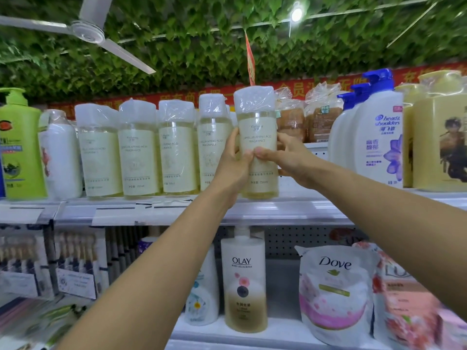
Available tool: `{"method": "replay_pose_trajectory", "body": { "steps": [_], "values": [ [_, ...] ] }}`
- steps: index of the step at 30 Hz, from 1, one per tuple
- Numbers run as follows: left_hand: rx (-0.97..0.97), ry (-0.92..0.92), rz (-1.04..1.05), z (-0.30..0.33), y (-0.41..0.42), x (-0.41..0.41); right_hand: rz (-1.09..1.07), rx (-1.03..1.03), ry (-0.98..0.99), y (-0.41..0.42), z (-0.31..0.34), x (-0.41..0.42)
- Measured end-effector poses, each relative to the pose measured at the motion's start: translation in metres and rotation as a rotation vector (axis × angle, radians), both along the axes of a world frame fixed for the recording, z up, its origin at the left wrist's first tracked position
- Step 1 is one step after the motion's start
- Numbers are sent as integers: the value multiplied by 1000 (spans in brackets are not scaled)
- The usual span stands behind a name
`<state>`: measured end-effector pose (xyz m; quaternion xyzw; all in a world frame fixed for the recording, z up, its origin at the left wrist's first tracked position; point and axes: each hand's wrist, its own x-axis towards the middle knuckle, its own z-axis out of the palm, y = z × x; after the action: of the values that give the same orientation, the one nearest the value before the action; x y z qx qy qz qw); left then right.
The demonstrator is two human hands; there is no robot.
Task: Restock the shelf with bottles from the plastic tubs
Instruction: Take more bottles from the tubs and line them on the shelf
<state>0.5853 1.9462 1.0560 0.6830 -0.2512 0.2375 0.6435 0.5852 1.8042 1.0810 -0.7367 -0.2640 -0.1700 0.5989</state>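
Both hands up at the top shelf point(290, 210), wrapped round one pale yellow bottle point(257, 127). Left hand point(233, 165) curled about its left side, thumb across the front; right hand point(290, 157) curled about its right side, thumb tip meeting the left thumb on the label. Bottle upright, base at the shelf's front lip, whether resting on it or just above cannot be told. Cap wrapped in clear plastic film. Label reads "CAMELLIA AMINO ACID FRAGRANCE" and "750ml" low down.

To its left, a row of matching bottles point(139, 150) with the same cream labels and film-wrapped caps, standing side by side on the same shelf. Further left a white bottle point(60, 157) and a green pump bottle point(20, 145). To the right, white bottles with blue pumps marked "head & shoulders" point(379, 137), then yellow bottles point(439, 137). Bagged bread point(321, 114) behind, between the two groups.

On the shelf below: an "OLAY" pump bottle point(243, 281), a "Dove" refill pouch point(333, 294), a pink pouch partly reading "LUX" point(409, 299), blurred.

Overhead, a ceiling of green leaves point(189, 46), a white ceiling fan point(86, 29), a lamp point(297, 13), and a red banner point(177, 96) with yellow Chinese writing.
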Motion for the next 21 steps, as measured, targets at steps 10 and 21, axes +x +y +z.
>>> {"method": "replay_pose_trajectory", "body": {
  "steps": [10,21],
  "values": [
    [55,26,97,4,-9,3,-51,30,-27,7,1,11],
    [174,19,176,11,-26,20,-117,27,15,8,4,39]
  ]
}}
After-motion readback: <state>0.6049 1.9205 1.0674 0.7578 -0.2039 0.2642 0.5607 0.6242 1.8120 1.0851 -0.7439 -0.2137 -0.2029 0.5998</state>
